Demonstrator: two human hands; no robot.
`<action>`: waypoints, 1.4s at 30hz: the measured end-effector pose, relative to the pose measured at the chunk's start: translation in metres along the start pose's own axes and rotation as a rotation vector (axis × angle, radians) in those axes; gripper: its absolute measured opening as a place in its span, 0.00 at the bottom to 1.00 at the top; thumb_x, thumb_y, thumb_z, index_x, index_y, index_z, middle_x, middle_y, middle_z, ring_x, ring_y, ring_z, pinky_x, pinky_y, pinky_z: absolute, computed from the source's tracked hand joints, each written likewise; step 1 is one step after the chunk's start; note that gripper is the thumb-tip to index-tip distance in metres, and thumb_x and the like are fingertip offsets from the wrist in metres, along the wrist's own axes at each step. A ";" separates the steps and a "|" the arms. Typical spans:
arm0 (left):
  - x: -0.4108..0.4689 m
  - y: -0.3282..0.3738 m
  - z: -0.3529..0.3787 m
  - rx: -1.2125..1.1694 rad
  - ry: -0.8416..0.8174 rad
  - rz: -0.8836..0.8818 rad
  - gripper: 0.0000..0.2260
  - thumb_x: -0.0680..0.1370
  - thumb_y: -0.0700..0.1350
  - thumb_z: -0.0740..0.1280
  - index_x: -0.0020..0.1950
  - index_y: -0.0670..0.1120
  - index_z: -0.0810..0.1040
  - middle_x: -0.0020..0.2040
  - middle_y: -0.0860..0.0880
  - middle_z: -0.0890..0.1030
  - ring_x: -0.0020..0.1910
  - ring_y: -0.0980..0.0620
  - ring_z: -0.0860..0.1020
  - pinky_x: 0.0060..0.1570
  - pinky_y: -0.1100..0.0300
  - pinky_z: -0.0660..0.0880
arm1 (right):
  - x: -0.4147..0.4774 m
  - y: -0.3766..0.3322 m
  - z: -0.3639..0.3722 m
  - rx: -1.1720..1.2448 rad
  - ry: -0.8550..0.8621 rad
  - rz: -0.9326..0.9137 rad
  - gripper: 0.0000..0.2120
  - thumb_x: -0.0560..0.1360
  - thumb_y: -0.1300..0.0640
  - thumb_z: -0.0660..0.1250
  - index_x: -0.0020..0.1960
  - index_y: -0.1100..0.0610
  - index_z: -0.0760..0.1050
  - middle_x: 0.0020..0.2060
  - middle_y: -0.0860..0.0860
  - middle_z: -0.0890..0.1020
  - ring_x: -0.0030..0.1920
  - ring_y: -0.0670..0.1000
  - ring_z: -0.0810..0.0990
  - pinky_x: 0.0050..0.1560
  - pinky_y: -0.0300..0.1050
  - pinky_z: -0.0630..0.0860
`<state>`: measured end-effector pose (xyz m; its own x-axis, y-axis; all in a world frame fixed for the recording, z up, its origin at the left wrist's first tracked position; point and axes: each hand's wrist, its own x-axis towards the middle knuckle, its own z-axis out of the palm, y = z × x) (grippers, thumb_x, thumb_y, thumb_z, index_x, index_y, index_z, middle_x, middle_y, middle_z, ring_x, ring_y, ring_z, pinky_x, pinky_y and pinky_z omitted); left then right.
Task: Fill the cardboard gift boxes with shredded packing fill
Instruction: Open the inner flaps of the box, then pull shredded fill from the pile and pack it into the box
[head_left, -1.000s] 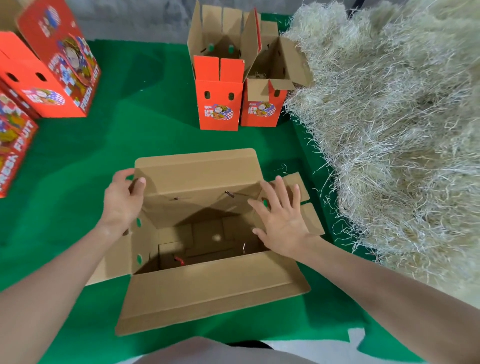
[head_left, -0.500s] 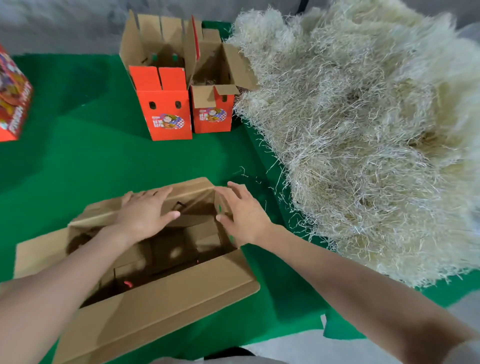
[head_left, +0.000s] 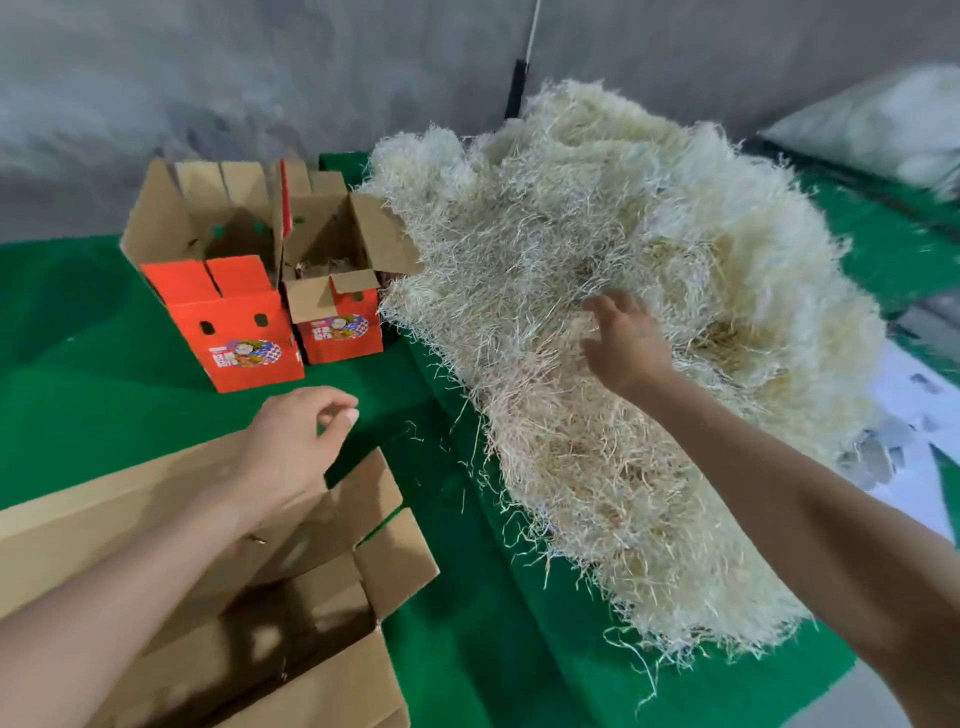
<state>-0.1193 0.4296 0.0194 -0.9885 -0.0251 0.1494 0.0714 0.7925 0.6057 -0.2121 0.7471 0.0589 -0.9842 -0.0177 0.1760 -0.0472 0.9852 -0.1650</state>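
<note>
An open brown cardboard box (head_left: 363, 691) sits at the lower left with its flaps spread and a dark, bare inside. My left hand (head_left: 291, 447) hovers above its far flap, fingers loosely curled, holding nothing. A big heap of pale shredded packing fill (head_left: 597, 249) covers the right half of the green table. My right hand (head_left: 623, 343) reaches onto the heap with fingers spread, touching the strands but closed on none.
Two upright orange gift boxes stand at the back: a larger one (head_left: 234, 322) and a smaller one (head_left: 337, 332) with some fill inside, right against the heap. Green cloth (head_left: 78, 364) covers the table. A grey wall rises behind.
Both hands have left the brown box's flaps. My right hand has swung right onto the fill heap, my left has lifted above the box. The view has turned right.
</note>
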 end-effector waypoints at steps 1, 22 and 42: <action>0.010 0.007 0.002 -0.023 0.009 0.005 0.08 0.77 0.42 0.65 0.53 0.44 0.81 0.49 0.49 0.82 0.47 0.52 0.78 0.50 0.60 0.72 | 0.012 0.012 -0.008 -0.044 0.079 -0.004 0.23 0.75 0.61 0.63 0.70 0.52 0.65 0.69 0.54 0.65 0.70 0.56 0.62 0.68 0.56 0.65; 0.146 0.184 0.073 -0.433 -0.315 0.193 0.60 0.57 0.54 0.80 0.69 0.71 0.36 0.70 0.71 0.40 0.70 0.65 0.43 0.69 0.57 0.51 | 0.053 0.006 -0.030 0.497 0.353 -0.257 0.17 0.67 0.73 0.58 0.51 0.63 0.76 0.46 0.53 0.77 0.45 0.52 0.75 0.48 0.42 0.77; 0.156 0.129 0.018 -0.780 -0.147 -0.344 0.42 0.67 0.42 0.73 0.74 0.40 0.52 0.73 0.43 0.59 0.70 0.47 0.61 0.69 0.42 0.51 | 0.093 0.047 -0.083 -0.214 -0.067 -0.175 0.26 0.66 0.54 0.74 0.62 0.52 0.69 0.59 0.52 0.74 0.63 0.56 0.70 0.68 0.59 0.62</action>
<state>-0.2662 0.5391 0.1072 -0.9755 -0.0645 -0.2105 -0.2165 0.1091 0.9702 -0.2917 0.8059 0.1481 -0.9737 -0.1948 0.1184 -0.1872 0.9797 0.0722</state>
